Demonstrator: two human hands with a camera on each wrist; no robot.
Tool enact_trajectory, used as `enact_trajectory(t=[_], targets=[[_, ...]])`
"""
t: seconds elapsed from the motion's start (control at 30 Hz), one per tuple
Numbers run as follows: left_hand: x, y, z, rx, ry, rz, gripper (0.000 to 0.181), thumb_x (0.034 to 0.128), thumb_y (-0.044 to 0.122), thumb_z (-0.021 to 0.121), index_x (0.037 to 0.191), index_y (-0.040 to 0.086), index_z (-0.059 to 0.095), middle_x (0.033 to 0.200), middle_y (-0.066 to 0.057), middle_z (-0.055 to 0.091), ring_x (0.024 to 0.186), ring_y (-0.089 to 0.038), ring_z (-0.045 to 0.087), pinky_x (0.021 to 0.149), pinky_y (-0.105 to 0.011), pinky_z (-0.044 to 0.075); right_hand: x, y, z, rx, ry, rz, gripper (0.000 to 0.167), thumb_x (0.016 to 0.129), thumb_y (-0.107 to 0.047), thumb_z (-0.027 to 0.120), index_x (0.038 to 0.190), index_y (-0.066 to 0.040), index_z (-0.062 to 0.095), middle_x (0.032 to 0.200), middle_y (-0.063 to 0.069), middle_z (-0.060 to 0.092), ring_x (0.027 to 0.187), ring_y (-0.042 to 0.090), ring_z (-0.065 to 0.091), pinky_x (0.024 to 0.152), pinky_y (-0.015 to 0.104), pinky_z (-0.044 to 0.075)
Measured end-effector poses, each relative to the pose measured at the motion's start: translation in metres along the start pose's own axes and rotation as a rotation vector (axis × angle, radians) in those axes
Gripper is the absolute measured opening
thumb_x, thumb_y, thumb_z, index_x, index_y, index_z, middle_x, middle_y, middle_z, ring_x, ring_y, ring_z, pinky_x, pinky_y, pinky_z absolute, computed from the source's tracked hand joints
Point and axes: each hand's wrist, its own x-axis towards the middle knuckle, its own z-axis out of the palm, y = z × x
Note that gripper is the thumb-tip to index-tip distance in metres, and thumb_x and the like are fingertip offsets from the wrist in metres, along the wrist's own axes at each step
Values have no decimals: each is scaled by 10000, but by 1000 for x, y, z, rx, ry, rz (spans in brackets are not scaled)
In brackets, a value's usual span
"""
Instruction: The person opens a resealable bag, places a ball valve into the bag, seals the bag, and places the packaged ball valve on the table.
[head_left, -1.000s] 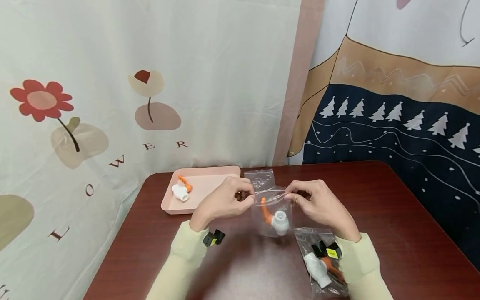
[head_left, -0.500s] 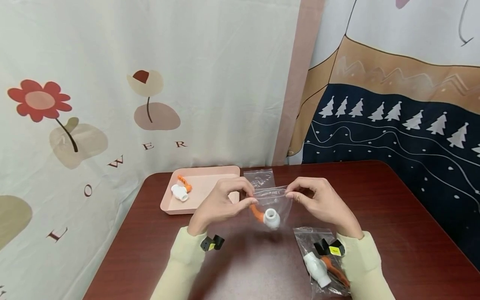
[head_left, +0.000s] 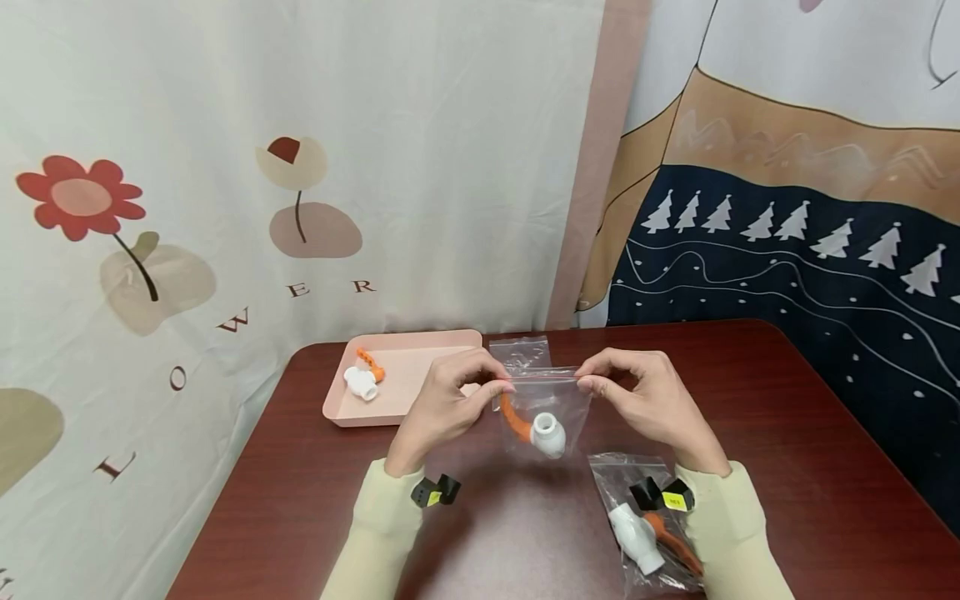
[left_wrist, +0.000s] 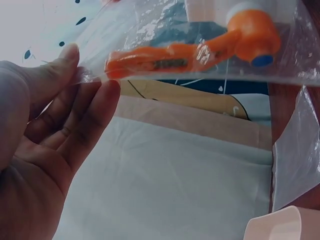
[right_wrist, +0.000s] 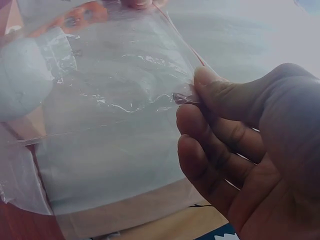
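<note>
A clear zip-lock bag (head_left: 572,404) hangs above the table, stretched between both hands. Inside it is a ball valve (head_left: 548,435) with a white body and an orange handle. My left hand (head_left: 450,402) pinches the bag's top left corner between thumb and fingers. At the top right corner, my right hand (head_left: 651,398) pinches the plastic the same way. In the left wrist view the orange handle (left_wrist: 175,59) lies close to the left fingertips behind the film. The right wrist view shows the white valve body (right_wrist: 24,77) away from the right fingers.
A pink tray (head_left: 420,350) at the back left holds another valve (head_left: 362,382). Behind the hands lies a flat clear bag (head_left: 521,352). A bagged valve (head_left: 637,537) rests on the table near the right wrist. Patterned curtains border the table's back.
The bag's mouth, bowed a second ago, is now pulled straight between the hands. The valve inside has shifted slightly left and up. Both hands keep their pinch.
</note>
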Motion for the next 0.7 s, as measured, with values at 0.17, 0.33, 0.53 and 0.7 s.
enact_trajectory(t=[0.17,0.33,0.53,0.7], targets=[[0,2,3,-11,28,-39,37,909,109,778,918,87,751,852,8,712,735,-111,644,678,-229,561,0,0,-2,19,2,0,109,899,-264,797,960,-339,748,889,-149,732,764,164,678,597,252,507],[-1,6,3,-29,54,-85,37,900,93,785,925,95,758,853,1,723,719,-135,639,659,-227,549,-1,0,-2,38,-3,10,113,897,-266,797,969,-339,750,898,-138,737,758,126,670,602,256,520],[-2,9,3,-115,87,-158,111,890,74,792,984,102,740,789,-58,708,620,-198,588,574,-224,478,0,0,-1,40,-10,12,110,895,-262,798,963,-334,749,900,-137,741,741,111,662,589,253,508],[-3,10,3,-102,91,-162,142,877,63,802,994,110,738,687,-38,605,556,-72,469,519,-226,392,-1,-1,0,37,-20,21,107,898,-271,795,965,-340,750,909,-139,739,740,149,641,595,252,499]])
